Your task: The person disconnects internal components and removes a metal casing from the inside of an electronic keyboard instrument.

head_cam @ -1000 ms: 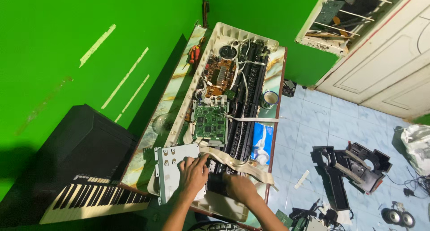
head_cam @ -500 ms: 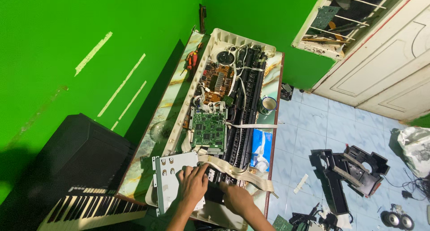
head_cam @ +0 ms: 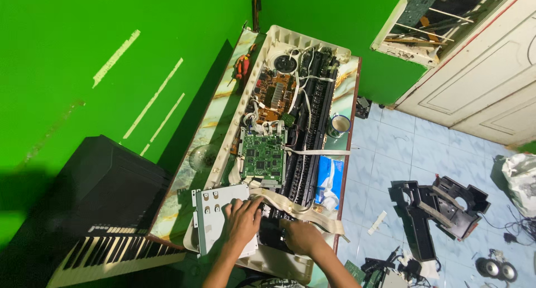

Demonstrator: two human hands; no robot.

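Blue-white tissue pack [head_cam: 329,180] beside keyboard chassis [head_cam: 279,42]

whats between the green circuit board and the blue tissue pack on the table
In the head view, the black strip of key contacts runs lengthwise between the green circuit board and the blue tissue pack, with a white ribbon cable lying across it.

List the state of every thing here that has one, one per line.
Keyboard case: opened up, insides exposed.
Green circuit board: uncovered, ribbon cables attached.
Metal plate: lying flat, left hand resting on it.
Right hand: on a dark part inside the case.
Cup: upright.
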